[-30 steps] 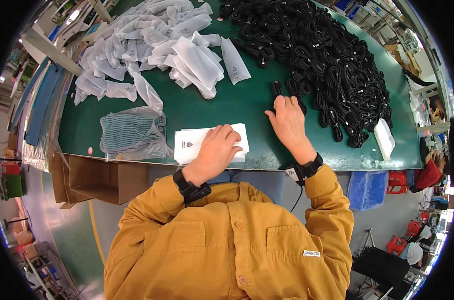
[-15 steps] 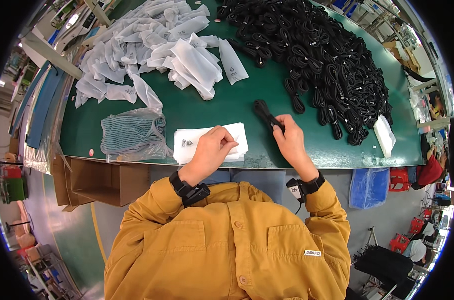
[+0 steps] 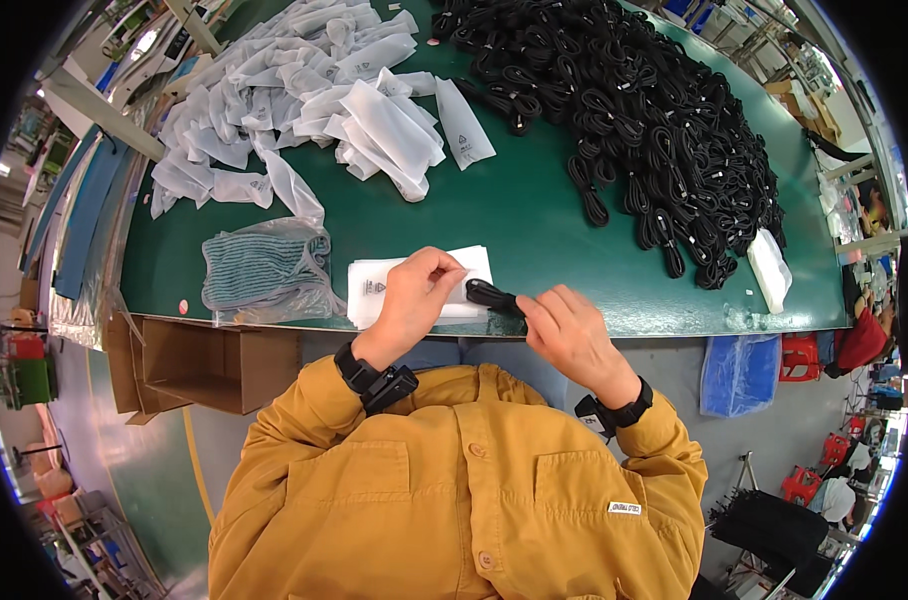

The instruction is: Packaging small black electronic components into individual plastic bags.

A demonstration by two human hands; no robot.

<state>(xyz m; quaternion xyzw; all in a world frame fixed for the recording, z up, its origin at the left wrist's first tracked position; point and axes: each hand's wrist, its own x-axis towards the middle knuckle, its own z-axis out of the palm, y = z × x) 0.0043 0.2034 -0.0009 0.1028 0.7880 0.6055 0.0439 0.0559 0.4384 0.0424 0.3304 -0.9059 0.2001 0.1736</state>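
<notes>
Currently, the right hand [image 3: 574, 335] pinches a looped black cable [image 3: 489, 296] pointing toward ten o'clock; the left hand [image 3: 412, 297] is nearly closed over flat white bags [image 3: 371, 284], its hold unclear.

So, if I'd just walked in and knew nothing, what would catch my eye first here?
Probably the big heap of black coiled cables on the right side of the green table, with a pile of whitish pouches at its far left. Nearer, the eye may go to the right fingers, which hold one black bundle by a stack of flat white sheets at the table's near edge.
</notes>
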